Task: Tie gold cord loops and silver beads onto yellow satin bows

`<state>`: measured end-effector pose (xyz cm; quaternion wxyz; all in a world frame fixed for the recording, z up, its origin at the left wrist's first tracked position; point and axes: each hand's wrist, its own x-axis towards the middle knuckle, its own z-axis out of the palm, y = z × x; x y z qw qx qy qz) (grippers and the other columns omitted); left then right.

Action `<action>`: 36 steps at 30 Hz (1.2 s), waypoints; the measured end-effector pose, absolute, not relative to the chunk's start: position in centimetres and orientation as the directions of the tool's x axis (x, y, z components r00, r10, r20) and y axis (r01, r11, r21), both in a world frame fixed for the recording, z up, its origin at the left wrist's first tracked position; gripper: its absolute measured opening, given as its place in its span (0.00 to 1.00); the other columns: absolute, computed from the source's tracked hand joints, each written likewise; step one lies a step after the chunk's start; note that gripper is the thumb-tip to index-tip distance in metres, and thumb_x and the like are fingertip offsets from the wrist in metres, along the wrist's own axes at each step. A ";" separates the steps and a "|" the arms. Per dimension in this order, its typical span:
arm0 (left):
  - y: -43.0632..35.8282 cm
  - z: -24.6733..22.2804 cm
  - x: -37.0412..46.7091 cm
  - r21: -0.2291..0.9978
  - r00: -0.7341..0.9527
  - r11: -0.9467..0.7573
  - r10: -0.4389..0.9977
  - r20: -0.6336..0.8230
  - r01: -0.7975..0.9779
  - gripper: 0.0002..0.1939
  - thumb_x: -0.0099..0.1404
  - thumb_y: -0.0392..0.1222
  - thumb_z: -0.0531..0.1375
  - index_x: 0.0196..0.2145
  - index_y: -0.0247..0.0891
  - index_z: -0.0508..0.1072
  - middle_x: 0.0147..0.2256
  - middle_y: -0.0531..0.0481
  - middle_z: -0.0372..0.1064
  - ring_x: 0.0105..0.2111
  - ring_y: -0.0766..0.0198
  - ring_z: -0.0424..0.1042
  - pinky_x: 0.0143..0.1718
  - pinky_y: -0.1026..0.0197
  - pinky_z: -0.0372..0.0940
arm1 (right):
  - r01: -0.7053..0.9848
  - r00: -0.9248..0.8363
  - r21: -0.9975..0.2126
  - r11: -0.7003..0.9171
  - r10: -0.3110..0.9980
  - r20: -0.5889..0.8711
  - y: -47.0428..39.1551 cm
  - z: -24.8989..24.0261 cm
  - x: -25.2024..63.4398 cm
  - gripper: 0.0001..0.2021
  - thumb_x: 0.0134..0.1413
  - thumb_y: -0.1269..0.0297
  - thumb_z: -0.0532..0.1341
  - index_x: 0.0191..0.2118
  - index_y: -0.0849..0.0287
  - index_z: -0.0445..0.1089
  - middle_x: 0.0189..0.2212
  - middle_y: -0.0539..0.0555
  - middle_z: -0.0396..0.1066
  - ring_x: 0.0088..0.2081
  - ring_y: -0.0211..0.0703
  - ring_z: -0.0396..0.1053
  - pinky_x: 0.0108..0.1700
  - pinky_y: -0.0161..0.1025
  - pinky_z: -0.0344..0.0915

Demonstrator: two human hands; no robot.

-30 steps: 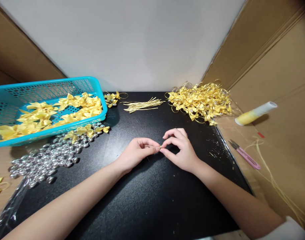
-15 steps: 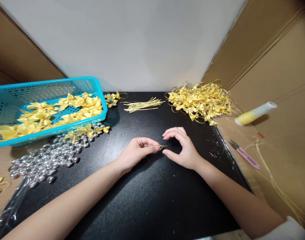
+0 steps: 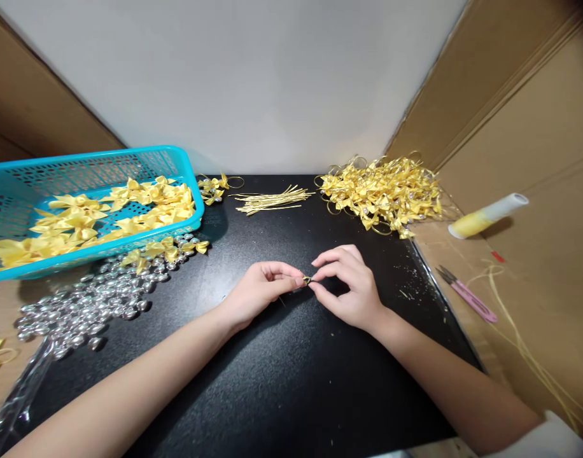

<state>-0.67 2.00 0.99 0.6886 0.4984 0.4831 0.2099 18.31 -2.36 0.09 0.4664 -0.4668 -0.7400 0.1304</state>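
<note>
Over the middle of the black tabletop, my left hand pinches a short piece of gold cord between thumb and fingertips. A thin tail of the cord hangs below those fingers. My right hand meets it from the other side, thumb and a fingertip closed on the cord's end, the upper finger held off. The cord looks looped between the hands, but its exact shape is too small to make out. Beyond the hands lies a bundle of cut gold cords.
A turquoise basket of yellow ribbon bows stands at left, with silver beads in front. At back right is a heap of finished yellow bows. Pink thread snips, long loose cord and a tube lie right.
My right thumb and fingertip have closed together on the cord's end, where they were apart before. My left hand has stayed in place.
</note>
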 end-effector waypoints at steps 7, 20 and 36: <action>2.0 1.2 -0.5 0.887 0.469 0.428 0.756 -0.457 0.174 0.11 0.50 0.43 0.68 0.28 0.36 0.73 0.20 0.57 0.68 0.19 0.73 0.59 0.22 0.68 0.50 | 0.638 -0.201 -0.606 0.476 0.862 0.465 -2.3 -0.1 18.2 0.03 0.52 0.66 0.66 0.31 0.53 0.72 0.40 0.52 0.73 0.46 0.49 0.66 0.49 0.50 0.63; 2.0 1.3 -0.5 0.897 0.482 0.404 0.758 -0.439 0.181 0.10 0.50 0.43 0.67 0.26 0.36 0.70 0.21 0.58 0.67 0.19 0.73 0.59 0.23 0.68 0.50 | 0.622 -0.221 -0.651 0.436 0.895 0.388 -2.2 -0.1 18.3 0.06 0.53 0.68 0.66 0.29 0.53 0.69 0.41 0.52 0.72 0.47 0.49 0.65 0.51 0.52 0.62; 2.0 1.3 -0.5 0.895 0.478 0.417 0.760 -0.440 0.162 0.10 0.52 0.41 0.67 0.25 0.36 0.69 0.18 0.60 0.63 0.18 0.75 0.54 0.20 0.69 0.47 | 0.561 -0.250 -0.659 0.501 0.862 0.442 -1.9 0.4 19.4 0.15 0.43 0.64 0.71 0.34 0.53 0.64 0.42 0.53 0.71 0.47 0.50 0.65 0.49 0.50 0.61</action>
